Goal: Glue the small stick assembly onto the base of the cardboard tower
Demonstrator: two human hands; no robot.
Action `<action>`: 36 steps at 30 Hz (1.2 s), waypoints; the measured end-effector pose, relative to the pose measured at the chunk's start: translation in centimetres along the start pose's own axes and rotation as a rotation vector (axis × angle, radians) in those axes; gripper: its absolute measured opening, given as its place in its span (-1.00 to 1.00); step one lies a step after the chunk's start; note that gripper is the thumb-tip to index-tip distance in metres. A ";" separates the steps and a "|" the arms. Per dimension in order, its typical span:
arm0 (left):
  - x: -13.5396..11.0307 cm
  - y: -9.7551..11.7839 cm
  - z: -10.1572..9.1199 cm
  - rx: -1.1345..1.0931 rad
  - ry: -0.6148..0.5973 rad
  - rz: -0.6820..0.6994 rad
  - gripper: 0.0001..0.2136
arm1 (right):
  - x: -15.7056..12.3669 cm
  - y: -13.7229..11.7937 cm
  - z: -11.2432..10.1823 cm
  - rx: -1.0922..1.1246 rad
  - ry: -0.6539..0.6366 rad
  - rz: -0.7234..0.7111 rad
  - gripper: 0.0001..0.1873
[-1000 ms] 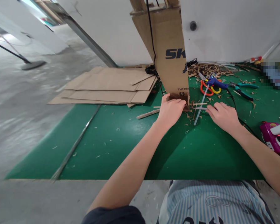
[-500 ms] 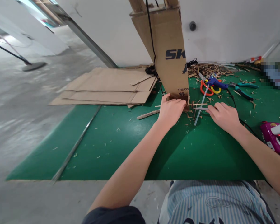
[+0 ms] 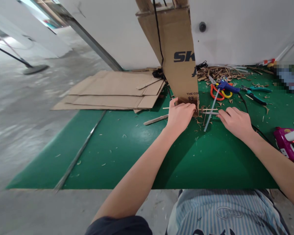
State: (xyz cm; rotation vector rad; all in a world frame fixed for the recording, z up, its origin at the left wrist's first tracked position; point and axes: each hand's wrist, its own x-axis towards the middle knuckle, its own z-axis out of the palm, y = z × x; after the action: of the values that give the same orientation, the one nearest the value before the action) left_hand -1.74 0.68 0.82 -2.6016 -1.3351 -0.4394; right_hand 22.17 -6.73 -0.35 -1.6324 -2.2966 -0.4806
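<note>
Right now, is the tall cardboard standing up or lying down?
Standing up: the tall cardboard piece rises off the green mat, the left hand at its base.

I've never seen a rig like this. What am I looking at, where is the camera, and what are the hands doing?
There is no machine here: these are a person's two bare hands, filmed by a single camera worn on their head, looking forward and down. The work surface is a green mat. The left hand holds the low end of a tall brown corrugated cardboard piece printed with dark blue letters. The right hand lies open, its fingers close to thin pale wooden sticks and a long translucent plastic rod. Nearby lie a blue hot glue gun, orange-handled scissors and teal-handled pliers.
</note>
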 end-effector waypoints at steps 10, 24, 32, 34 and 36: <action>-0.3 -0.2 -0.6 -0.010 -0.019 0.073 -0.73 | -0.1 0.1 0.5 -0.077 0.068 -0.049 -0.54; 0.0 -0.4 -0.8 -0.055 -0.064 0.040 -0.71 | -0.1 0.2 1.0 -0.104 0.129 -0.050 -0.55; 0.0 -0.6 -0.7 -0.067 -0.029 0.058 -0.71 | -0.1 0.4 1.2 -0.092 0.164 -0.063 -0.56; 0.0 -0.7 -0.6 -0.081 -0.017 0.051 -0.71 | -0.1 0.4 1.3 -0.082 0.160 -0.057 -0.56; 0.0 -0.6 -0.6 -0.092 -0.015 0.042 -0.71 | 0.0 0.4 1.3 -0.070 0.148 -0.047 -0.56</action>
State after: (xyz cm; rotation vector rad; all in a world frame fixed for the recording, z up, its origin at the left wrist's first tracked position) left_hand -2.37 0.89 1.38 -2.7069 -1.2922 -0.4875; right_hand 22.55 -6.07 -1.48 -1.5221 -2.2360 -0.6769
